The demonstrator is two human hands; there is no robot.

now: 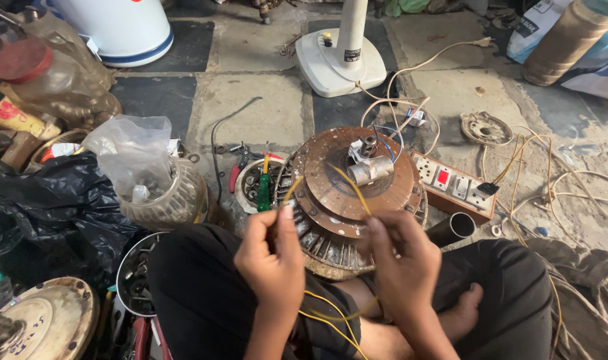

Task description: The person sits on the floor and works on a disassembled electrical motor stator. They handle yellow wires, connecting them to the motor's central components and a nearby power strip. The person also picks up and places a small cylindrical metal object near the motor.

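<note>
A round, rusty brown fan motor with a silver capacitor on top rests against my crossed legs. Yellow wires run from the motor's centre toward me. My left hand pinches one yellow wire between thumb and fingers, just left of the motor. My right hand pinches another yellow wire at the motor's near edge. More yellow wire hangs down between my wrists.
A switch and socket board lies right of the motor, with a dark pipe piece by my knee. A bowl with a green screwdriver and red pliers sits left. A white fan base stands ahead. Loose cables spread to the right.
</note>
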